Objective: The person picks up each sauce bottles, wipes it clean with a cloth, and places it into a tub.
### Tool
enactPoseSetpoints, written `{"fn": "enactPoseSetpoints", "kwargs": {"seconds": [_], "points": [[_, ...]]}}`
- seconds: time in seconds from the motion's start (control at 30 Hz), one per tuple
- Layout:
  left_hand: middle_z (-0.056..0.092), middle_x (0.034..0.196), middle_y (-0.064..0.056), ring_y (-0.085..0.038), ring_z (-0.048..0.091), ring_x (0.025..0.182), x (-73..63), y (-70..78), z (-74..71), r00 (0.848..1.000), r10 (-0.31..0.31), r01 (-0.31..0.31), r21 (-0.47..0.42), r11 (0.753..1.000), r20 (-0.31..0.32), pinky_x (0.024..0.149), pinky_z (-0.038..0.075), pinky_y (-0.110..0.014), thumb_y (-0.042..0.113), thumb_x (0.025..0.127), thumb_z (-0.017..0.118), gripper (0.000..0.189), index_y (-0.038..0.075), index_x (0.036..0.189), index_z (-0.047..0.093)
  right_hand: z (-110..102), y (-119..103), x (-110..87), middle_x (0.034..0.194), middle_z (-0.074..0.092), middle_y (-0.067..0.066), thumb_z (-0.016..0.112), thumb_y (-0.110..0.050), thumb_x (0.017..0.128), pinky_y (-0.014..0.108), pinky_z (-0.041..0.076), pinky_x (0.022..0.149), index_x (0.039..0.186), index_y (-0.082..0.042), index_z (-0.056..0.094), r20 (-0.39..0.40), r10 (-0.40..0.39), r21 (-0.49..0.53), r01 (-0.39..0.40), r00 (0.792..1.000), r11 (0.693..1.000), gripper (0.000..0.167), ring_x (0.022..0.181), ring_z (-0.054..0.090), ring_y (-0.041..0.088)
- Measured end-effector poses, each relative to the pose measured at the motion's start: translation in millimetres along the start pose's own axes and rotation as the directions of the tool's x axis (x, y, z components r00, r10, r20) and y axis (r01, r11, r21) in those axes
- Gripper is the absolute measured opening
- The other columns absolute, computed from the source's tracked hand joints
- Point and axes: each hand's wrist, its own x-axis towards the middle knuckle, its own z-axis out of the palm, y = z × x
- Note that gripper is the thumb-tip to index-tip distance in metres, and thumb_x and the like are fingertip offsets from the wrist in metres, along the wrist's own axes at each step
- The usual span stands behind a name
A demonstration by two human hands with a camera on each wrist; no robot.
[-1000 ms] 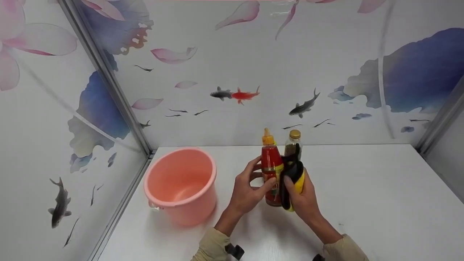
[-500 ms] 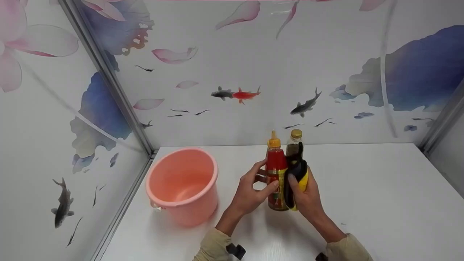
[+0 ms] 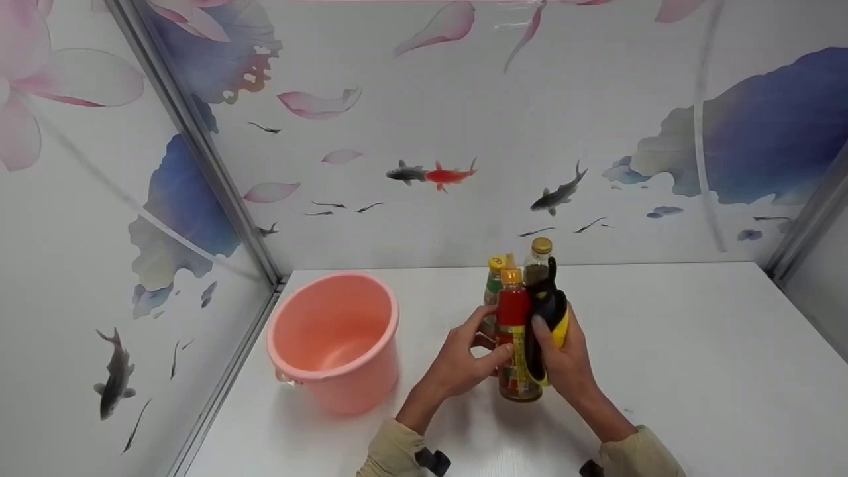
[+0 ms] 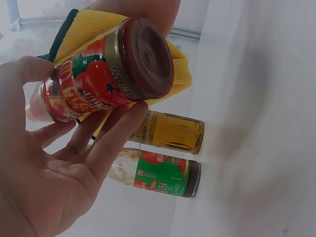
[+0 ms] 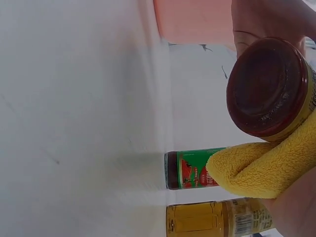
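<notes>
In the head view my left hand [image 3: 457, 361] holds a ketchup bottle [image 3: 513, 311] with a red body and a yellow nozzle cap, thumb in front and fingers behind. My right hand [image 3: 563, 358] grips a folded black-and-yellow cloth [image 3: 548, 318] against the bottle's right side. The left wrist view has the ketchup bottle [image 4: 94, 79] tilted, its base above the table and tomatoes on its label. From the right wrist, the cloth's yellow plush face [image 5: 266, 165] lies along the bottle; its dark base [image 5: 264, 89] faces the camera.
Behind the hands stand a green-labelled sauce bottle [image 3: 494, 281] with a yellow cap and an amber bottle [image 3: 540, 258] with a gold cap. A pink bucket [image 3: 358, 381] sits on the white table [image 3: 695, 358] to the left. Printed panels [image 3: 490, 119] enclose the back and left.
Both hands have brought the ketchup bottle and cloth slightly right and closer to me. The green-labelled bottle, earlier mostly hidden behind the ketchup bottle, now shows.
</notes>
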Motion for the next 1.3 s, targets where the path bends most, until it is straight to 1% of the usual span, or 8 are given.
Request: {"fn": "enactPoseSetpoints", "kwargs": {"seconds": [0.2,0.33,0.53,0.7,0.83,0.97,1.13,1.3], "points": [[0.072,0.122,0.01,-0.006,0.069,0.1,2.2,-0.5,4.5,0.999,0.011,-0.009,0.038,0.999,-0.039,0.091,0.062,-0.029,0.054,0.098,0.074,0.063,0.038,0.154,0.05,0,-2,-0.4,0.126,0.065,0.007,0.055,-0.011,0.113,0.027,0.063,0.093,0.149,-0.01,0.048,0.022,-0.022,0.02,0.022,1.0,1.0,0.036,0.107,0.07,0.021],[0.072,0.118,0.01,-0.006,0.069,0.098,2.2,-0.6,6.0,0.995,0.03,-0.024,0.068,0.997,-0.09,0.089,0.064,-0.032,0.054,0.098,0.075,0.065,0.034,0.155,0.052,1,-2,-0.9,0.127,0.066,0.007,0.055,-0.01,0.113,0.027,0.063,0.093,0.15,-0.01,0.049,0.018,-0.018,0.04,0.017,1.0,0.999,0.037,0.107,0.07,0.022],[0.074,0.116,0.007,-0.005,0.07,0.098,2.9,2.4,7.1,0.981,0.086,-0.069,0.101,0.993,-0.175,0.089,0.064,-0.028,0.052,0.099,0.076,0.068,0.027,0.158,0.052,2,-3,0.1,0.128,0.065,0.008,0.054,-0.013,0.114,0.028,0.063,0.093,0.151,-0.01,0.047,0.027,-0.009,0.037,0.008,1.0,0.999,0.038,0.106,0.069,0.024],[0.075,0.117,0.006,-0.006,0.073,0.096,3.0,3.5,8.3,0.971,0.084,-0.067,0.083,0.994,-0.222,0.09,0.064,-0.028,0.051,0.1,0.076,0.07,0.026,0.16,0.051,2,-4,-1.6,0.126,0.066,0.006,0.056,-0.014,0.113,0.029,0.063,0.092,0.15,-0.013,0.048,0.018,0.018,0.04,-0.018,1.0,0.999,0.038,0.106,0.07,0.024],[0.077,0.12,0.004,-0.006,0.075,0.096,4.1,3.5,8.2,0.966,0.094,-0.077,0.08,0.994,-0.242,0.09,0.063,-0.026,0.049,0.101,0.075,0.068,0.026,0.16,0.05,3,-5,-2.9,0.127,0.065,0.007,0.055,-0.012,0.113,0.028,0.063,0.092,0.15,-0.01,0.046,0.026,-0.002,0.035,0.001,1.0,0.999,0.038,0.106,0.07,0.023],[0.079,0.118,0.001,-0.008,0.077,0.096,4.9,4.5,5.3,0.953,0.108,-0.093,0.066,0.994,-0.284,0.091,0.064,-0.027,0.045,0.103,0.074,0.066,0.027,0.16,0.049,5,-5,-3.1,0.127,0.065,0.007,0.056,-0.012,0.113,0.029,0.063,0.093,0.151,-0.01,0.045,0.042,-0.009,0.034,0.008,0.999,0.999,0.04,0.106,0.071,0.023],[0.08,0.119,0.001,-0.01,0.078,0.099,5.6,6.8,2.0,0.939,0.082,-0.083,0.01,0.996,-0.335,0.092,0.064,-0.028,0.043,0.104,0.073,0.062,0.028,0.159,0.048,8,-2,-4.5,0.126,0.066,0.006,0.059,-0.01,0.111,0.03,0.063,0.091,0.151,-0.012,0.047,0.043,0.01,0.053,-0.012,0.999,0.999,0.042,0.105,0.071,0.025],[0.08,0.12,0.002,-0.011,0.078,0.102,4.9,8.4,1.4,0.934,0.058,-0.074,-0.03,0.997,-0.353,0.094,0.064,-0.029,0.041,0.103,0.075,0.058,0.028,0.154,0.05,11,-1,-7.9,0.128,0.065,0.008,0.06,-0.01,0.11,0.031,0.063,0.092,0.153,-0.013,0.046,0.053,0.017,0.063,-0.02,0.998,0.998,0.046,0.107,0.071,0.027]]}}
